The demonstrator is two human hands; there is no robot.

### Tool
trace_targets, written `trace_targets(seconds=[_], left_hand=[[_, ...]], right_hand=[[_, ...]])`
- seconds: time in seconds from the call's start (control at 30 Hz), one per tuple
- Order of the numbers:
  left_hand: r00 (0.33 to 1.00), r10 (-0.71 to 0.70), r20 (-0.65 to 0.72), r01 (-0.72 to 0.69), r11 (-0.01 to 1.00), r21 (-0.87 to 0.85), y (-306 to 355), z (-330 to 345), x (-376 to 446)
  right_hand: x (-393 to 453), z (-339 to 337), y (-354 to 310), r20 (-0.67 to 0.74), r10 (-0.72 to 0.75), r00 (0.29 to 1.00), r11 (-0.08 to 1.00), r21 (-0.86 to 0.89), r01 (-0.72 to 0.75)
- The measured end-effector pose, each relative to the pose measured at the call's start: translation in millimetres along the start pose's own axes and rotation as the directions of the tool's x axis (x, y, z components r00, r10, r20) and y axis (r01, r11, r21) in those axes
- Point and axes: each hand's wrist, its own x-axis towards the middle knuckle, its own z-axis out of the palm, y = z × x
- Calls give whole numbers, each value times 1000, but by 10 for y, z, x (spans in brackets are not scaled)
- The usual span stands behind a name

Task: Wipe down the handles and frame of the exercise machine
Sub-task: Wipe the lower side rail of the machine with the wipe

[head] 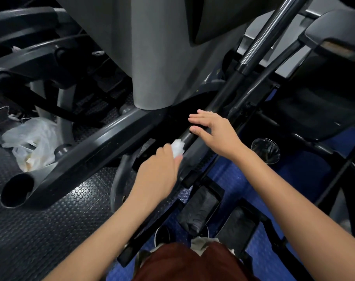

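Note:
The exercise machine has a grey central housing (152,57) and black frame bars. A black diagonal bar (223,102) runs from upper right down to the centre. My left hand (158,169) is shut on a crumpled white wipe (177,148), pressing it against the lower end of that bar. My right hand (211,130) rests over the same bar just above the wipe, fingers spread and flat. A thick black frame tube (81,155) slants to the lower left and ends in an open round mouth.
A clear plastic bag (30,138) lies on the studded black rubber floor (40,230) at left. Black foot pedals (201,207) sit below my hands over blue flooring. A black seat pad (322,102) stands at right, with a round cup holder (266,149) nearby.

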Motion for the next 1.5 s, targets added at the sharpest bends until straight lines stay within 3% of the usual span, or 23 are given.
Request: trace_targets(seconds=[0.1,0.2,0.33,0.43,0.57,0.7,0.87,0.97,1.1,1.17,1.2,1.27,1.37,1.5], left_hand=[[998,40,51,-26,967,-255,101,-30,465],[974,47,221,87,824,-561,-13,-22,656],[948,73,310,180,678,-713,-291,7,345],[955,39,293,147,797,-585,-478,22,-80],[989,-56,134,89,963,-253,-337,-27,-393],[998,-60,11,58,995,86,26,33,-25],[999,-28,-34,29,999,34,237,40,284],[999,-24,48,35,969,-246,-10,11,177],[925,114,362,135,792,-595,-548,-11,-66],[873,234,428,199,631,-750,-636,-47,-54],[854,272,444,202,613,-764,-618,-70,7],[880,262,396,115,693,-712,-492,-78,214],[958,111,266,57,831,-553,-107,-62,574],[1000,12,-22,-14,995,-97,338,-18,689]], right_hand=[[3,-27,-10,9,-5,1000,1000,2,5],[9,-38,-3,24,-11,1000,1000,-17,12],[6,-23,15,25,-15,1000,1000,-24,15],[4,-8,25,21,-11,1000,1000,-15,11],[11,-16,26,27,-16,1000,1000,-7,16],[54,-79,24,66,-42,997,998,-37,45],[130,-201,38,137,-83,987,984,-144,103],[147,-289,117,82,-118,990,964,-231,134],[127,-304,197,66,-134,989,951,-274,147],[113,-283,187,55,-127,990,956,-260,137],[111,-273,178,47,-130,990,956,-259,138],[124,-260,174,49,-135,990,955,-260,143],[157,-280,221,58,-162,985,945,-278,172],[270,-406,266,61,-286,956,871,-400,286]])
